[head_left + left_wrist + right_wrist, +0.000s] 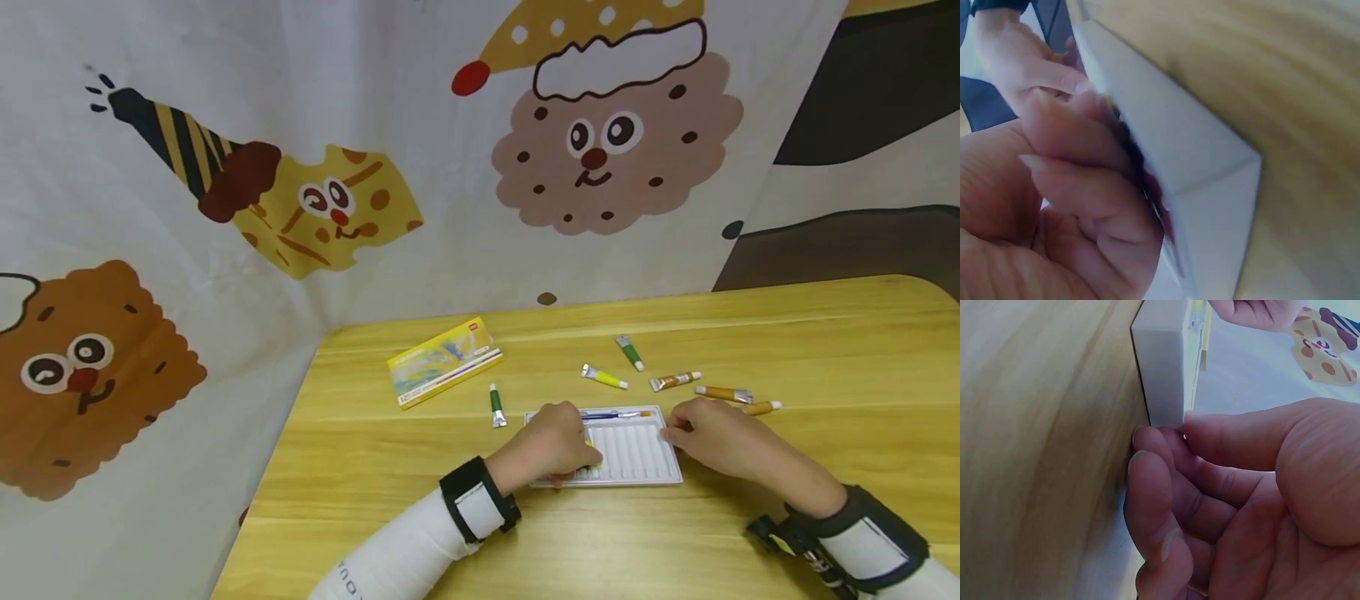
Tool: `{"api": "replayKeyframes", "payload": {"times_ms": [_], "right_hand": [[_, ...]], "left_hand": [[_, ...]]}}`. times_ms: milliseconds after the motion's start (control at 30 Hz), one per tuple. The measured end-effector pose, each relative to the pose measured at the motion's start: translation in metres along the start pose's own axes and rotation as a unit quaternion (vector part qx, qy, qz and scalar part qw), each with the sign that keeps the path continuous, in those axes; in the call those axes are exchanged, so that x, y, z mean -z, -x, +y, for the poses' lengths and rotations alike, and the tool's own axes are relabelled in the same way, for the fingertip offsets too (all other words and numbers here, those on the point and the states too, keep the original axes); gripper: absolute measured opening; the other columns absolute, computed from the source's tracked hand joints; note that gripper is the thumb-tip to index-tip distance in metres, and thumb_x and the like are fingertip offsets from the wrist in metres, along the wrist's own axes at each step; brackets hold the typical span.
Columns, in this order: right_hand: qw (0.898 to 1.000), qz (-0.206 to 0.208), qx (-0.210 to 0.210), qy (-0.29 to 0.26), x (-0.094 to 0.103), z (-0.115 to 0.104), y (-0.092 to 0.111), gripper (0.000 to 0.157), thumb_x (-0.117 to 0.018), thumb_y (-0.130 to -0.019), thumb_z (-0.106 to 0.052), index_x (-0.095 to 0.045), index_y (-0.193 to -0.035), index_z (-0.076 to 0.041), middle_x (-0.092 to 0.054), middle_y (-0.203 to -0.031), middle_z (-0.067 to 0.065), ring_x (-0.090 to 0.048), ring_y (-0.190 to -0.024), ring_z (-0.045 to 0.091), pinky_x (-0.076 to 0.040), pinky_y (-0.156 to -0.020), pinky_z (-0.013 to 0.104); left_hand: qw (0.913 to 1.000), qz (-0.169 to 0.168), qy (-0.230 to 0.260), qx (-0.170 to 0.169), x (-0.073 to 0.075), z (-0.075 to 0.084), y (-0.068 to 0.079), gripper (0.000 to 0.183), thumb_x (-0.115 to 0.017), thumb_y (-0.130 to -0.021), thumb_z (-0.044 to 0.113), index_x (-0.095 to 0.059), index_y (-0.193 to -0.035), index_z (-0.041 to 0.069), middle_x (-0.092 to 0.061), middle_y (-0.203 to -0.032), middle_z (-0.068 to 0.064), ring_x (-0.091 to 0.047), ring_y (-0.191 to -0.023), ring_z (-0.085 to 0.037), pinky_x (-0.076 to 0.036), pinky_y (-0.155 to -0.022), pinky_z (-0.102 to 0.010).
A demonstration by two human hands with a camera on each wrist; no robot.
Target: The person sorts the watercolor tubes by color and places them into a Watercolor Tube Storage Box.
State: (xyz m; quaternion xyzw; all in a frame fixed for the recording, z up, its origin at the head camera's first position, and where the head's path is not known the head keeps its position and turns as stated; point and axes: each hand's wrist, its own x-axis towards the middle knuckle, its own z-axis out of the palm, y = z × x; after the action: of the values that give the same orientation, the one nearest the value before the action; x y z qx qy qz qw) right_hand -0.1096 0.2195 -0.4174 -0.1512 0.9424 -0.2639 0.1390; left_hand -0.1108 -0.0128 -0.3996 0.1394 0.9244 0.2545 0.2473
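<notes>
A white plastic paint tray (637,454) with narrow slots lies on the table, a blue-handled paintbrush (611,415) along its far side. My left hand (551,442) reaches over its left part, fingers curled down at a paint tube (588,444) whose yellow bit shows beside the fingertip. Most of that tube is hidden. Dark and red tubes (1159,199) lie in the tray under these fingers in the left wrist view. My right hand (723,437) pinches the tray's right edge, thumb (1229,439) on the rim and fingertips against its outer wall.
Behind the tray lie loose paint tubes: a green one (630,352), a yellow one (604,377) and several brownish ones (675,381). Another green tube (497,406) is left of it, near a yellow paint box (446,362). A cartoon-print curtain (450,258) hangs behind the table (360,500).
</notes>
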Motion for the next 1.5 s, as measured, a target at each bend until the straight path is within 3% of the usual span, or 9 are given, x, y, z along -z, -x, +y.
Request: {"api": "replayKeyframes", "payload": {"times_ms": [133, 433, 667, 967, 1133, 1267, 1500], "right_hand": [[1.0, -0.002, 0.0, -0.004, 0.0, -0.001, 0.0, 0.021, -0.061, -0.09, -0.019, -0.057, -0.07, -0.014, -0.045, -0.058, -0.002, -0.042, -0.05, 0.012, -0.033, -0.047, 0.027], [1.0, -0.005, -0.009, -0.001, 0.002, -0.001, -0.001, 0.019, -0.061, -0.09, -0.018, -0.057, -0.071, -0.014, -0.045, -0.058, -0.002, -0.042, -0.051, 0.012, -0.034, -0.048, 0.027], [1.0, -0.007, -0.011, -0.002, 0.002, 0.0, -0.001, 0.018, -0.061, -0.09, -0.019, -0.059, -0.073, -0.013, -0.045, -0.058, -0.002, -0.042, -0.051, 0.012, -0.033, -0.047, 0.027], [1.0, -0.008, -0.009, -0.002, 0.002, -0.002, 0.001, 0.018, -0.061, -0.09, -0.019, -0.059, -0.073, -0.014, -0.044, -0.059, -0.002, -0.042, -0.051, 0.012, -0.033, -0.047, 0.027], [1.0, -0.01, -0.018, -0.003, 0.002, -0.004, 0.0, 0.016, -0.061, -0.09, -0.018, -0.06, -0.075, -0.013, -0.046, -0.06, -0.001, -0.042, -0.052, 0.013, -0.033, -0.048, 0.027], [1.0, -0.014, -0.022, -0.007, 0.001, -0.005, 0.0, 0.014, -0.061, -0.09, -0.019, -0.061, -0.077, -0.012, -0.047, -0.06, -0.001, -0.043, -0.052, 0.013, -0.034, -0.048, 0.027], [1.0, -0.014, -0.017, -0.004, 0.002, -0.004, 0.001, 0.017, -0.061, -0.09, -0.019, -0.06, -0.075, -0.013, -0.047, -0.06, -0.001, -0.042, -0.052, 0.013, -0.034, -0.048, 0.027]], "left_hand": [[0.9999, 0.0, 0.014, -0.004, -0.001, -0.003, -0.001, 0.045, -0.069, -0.079, 0.018, -0.047, -0.04, 0.011, -0.041, -0.033, 0.002, -0.049, -0.03, -0.015, -0.029, -0.026, -0.018], [0.9998, 0.0, 0.018, 0.007, 0.0, 0.0, 0.002, 0.042, -0.074, -0.08, 0.033, -0.058, -0.051, 0.006, -0.041, -0.034, 0.002, -0.047, -0.03, -0.016, -0.025, -0.027, -0.019], [0.9999, 0.009, 0.006, -0.006, 0.002, -0.003, 0.003, 0.046, -0.075, -0.078, 0.033, -0.055, -0.046, 0.007, -0.04, -0.033, 0.003, -0.045, -0.03, -0.014, -0.026, -0.031, -0.019], [0.9992, 0.019, 0.033, -0.008, 0.001, -0.005, 0.005, 0.047, -0.075, -0.078, 0.033, -0.053, -0.046, 0.007, -0.038, -0.033, 0.003, -0.038, -0.027, -0.011, -0.021, -0.031, -0.019], [0.9974, 0.05, 0.048, -0.019, 0.003, -0.017, 0.006, 0.046, -0.069, -0.084, 0.037, -0.054, -0.05, 0.011, -0.039, -0.037, 0.006, -0.036, -0.03, -0.008, -0.021, -0.03, -0.019], [0.9956, 0.082, 0.044, -0.015, 0.018, -0.032, 0.016, 0.04, -0.063, -0.089, 0.033, -0.052, -0.056, 0.014, -0.039, -0.045, 0.006, -0.038, -0.036, -0.009, -0.025, -0.032, -0.021], [0.9942, 0.077, 0.075, 0.001, 0.04, -0.055, 0.038, 0.035, -0.059, -0.09, 0.019, -0.055, -0.056, 0.011, -0.042, -0.044, 0.004, -0.045, -0.038, -0.012, -0.031, -0.035, -0.023]]}}
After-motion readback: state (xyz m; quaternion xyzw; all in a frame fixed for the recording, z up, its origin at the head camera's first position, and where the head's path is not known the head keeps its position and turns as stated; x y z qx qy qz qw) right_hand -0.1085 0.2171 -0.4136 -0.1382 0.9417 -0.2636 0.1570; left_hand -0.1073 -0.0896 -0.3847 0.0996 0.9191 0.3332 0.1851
